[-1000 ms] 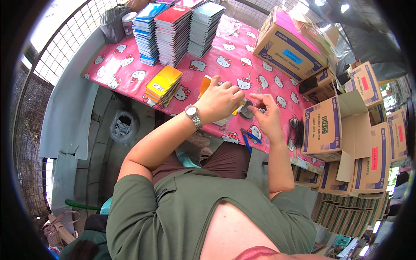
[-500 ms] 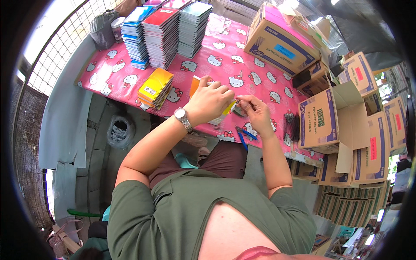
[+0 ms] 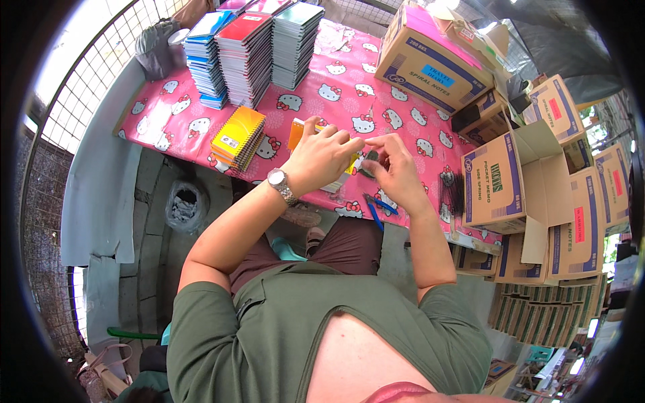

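My left hand (image 3: pixel 324 153), with a watch on its wrist, is closed over a small yellow-orange notebook (image 3: pixel 295 133) at the table's near edge. White page edges show below the palm, and most of the cover is hidden. My right hand (image 3: pixel 395 168) is at the notebook's right end, thumb and fingers curled together; whatever they pinch is too small to make out. A small dark greenish thing (image 3: pixel 369 164) shows beside its thumb. Blue-handled pliers (image 3: pixel 376 209) lie below that hand. Left of my left hand stands a short stack of yellow spiral notebooks (image 3: pixel 238 139).
Tall stacks of blue notebooks (image 3: pixel 205 70), red notebooks (image 3: pixel 243 64) and grey-green notebooks (image 3: pixel 294 50) stand at the back left of the pink patterned table (image 3: pixel 363 124). Cardboard boxes (image 3: pixel 430 64) line the right side. Dark thin wires (image 3: pixel 453 195) lie at the right edge; a plastic bag (image 3: pixel 186 205) sits below.
My right hand has shifted slightly left and up, its fingers now arched against the left hand's fingertips. The left hand keeps its hold on the notebook. The view has shifted slightly.
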The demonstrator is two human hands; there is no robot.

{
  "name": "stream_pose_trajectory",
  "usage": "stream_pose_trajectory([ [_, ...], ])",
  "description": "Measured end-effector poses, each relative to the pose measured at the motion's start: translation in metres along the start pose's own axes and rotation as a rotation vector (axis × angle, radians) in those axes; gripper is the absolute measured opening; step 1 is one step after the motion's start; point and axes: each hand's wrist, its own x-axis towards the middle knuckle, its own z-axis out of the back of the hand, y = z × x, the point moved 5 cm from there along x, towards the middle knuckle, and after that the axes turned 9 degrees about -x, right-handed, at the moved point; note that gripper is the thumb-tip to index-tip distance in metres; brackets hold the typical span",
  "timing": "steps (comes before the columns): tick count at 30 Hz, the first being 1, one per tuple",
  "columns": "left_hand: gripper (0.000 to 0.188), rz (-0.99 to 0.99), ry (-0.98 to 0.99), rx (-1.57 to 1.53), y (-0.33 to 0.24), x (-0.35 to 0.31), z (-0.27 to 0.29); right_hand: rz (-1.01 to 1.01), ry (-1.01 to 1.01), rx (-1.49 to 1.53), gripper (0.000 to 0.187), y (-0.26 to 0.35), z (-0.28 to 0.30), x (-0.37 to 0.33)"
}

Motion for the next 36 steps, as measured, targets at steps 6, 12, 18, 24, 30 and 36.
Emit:
stream_pose_trajectory([
  [6, 0.021, -0.001, -0.039, -0.048, 0.006, 0.000, -0.002, 0.005, -0.023, -0.021, 0.028, 0.003, 0.007, 0.005],
  [12, 0.016, 0.009, -0.029, -0.108, 0.009, 0.000, -0.005, 0.281, -0.237, -0.094, 0.017, -0.010, -0.002, 0.001],
  [18, 0.016, -0.032, -0.067, -0.151, 0.010, 0.004, -0.007, 0.511, -0.492, -0.364, 0.027, -0.012, -0.012, -0.013],
  [24, 0.025, -0.017, -0.069, -0.159, 0.006, 0.006, -0.006, 0.318, -0.401, -0.064, 0.031, -0.034, -0.018, -0.011],
  [30, 0.028, -0.037, -0.074, -0.071, 0.001, -0.004, -0.003, 0.055, -0.041, 0.077, 0.033, -0.012, -0.003, -0.007],
  [36, 0.023, 0.001, -0.021, -0.082, -0.001, -0.005, -0.003, -0.010, 0.051, 0.066, 0.034, -0.001, 0.005, -0.001],
])
